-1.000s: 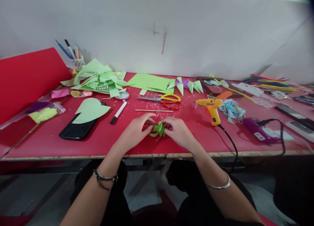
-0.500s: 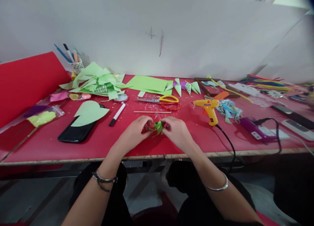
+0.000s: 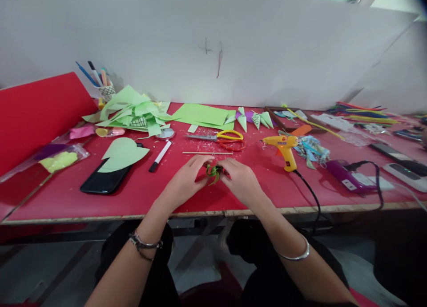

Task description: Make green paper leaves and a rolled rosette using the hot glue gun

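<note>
While hands (image 3: 183, 180) (image 3: 243, 180) handle green strips (image 3: 214, 173), a wall (image 3: 150, 40) backs the red tabletop (image 3: 111, 206).

We take this for a craft workspace, to judge by what covers the red tabletop (image 3: 140, 204) along a pale wall (image 3: 150, 40). We see 1 yellow glue gun (image 3: 287, 149) with its black cord, 1 pair of scissors (image 3: 218, 137) among scattered scraps, and 1 marker (image 3: 160, 155). Behind them we find a heap of cut green paper (image 3: 133, 109), flat green sheets (image 3: 200, 115), small rolled cones (image 3: 242, 121), a patterned cup (image 3: 106, 91) of pens, and bright coloured strips (image 3: 363, 112). Whether it belongs to a home or workshop, we cannot tell.
</note>
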`<state>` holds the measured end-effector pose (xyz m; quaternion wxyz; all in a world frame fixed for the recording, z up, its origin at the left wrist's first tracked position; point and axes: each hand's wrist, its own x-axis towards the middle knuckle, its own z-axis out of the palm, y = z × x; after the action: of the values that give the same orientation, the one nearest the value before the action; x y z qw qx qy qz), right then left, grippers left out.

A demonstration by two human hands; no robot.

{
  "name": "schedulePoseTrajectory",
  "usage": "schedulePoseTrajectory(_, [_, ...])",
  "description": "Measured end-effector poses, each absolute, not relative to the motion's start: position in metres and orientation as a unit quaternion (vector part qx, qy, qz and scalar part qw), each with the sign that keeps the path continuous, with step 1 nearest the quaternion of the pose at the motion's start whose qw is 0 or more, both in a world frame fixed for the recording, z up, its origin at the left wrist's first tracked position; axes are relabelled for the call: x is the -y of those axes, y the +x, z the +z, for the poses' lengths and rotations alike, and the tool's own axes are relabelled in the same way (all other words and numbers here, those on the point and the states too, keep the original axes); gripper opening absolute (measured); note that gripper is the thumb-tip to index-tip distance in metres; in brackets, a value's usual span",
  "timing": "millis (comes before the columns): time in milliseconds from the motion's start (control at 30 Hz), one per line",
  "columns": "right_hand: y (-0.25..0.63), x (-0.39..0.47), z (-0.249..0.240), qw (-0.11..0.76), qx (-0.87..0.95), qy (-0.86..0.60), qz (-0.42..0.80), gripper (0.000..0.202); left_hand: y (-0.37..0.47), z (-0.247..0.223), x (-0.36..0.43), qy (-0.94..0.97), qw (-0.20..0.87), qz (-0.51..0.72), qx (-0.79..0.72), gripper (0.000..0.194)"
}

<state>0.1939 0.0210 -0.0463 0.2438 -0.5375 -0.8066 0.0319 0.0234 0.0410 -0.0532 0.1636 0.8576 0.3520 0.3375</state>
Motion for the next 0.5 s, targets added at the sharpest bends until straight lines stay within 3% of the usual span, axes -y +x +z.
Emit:
schedulePoseTrajectory(200, [0.1955,-0.0217,-0.0478,0.271,0.804,-0.528,0.039,0.021,0.0237,-0.0537,-0.0410,0.854,0.148,0.347,-0.358,0.039])
schedulePoseTrajectory(500, [0.1969,-0.0232,-0.0503,0.340,0.791,-0.506,0.060,0.019,0.0238,-0.0500,-0.0390,0.834,0.221,0.333,-0.381,0.039])
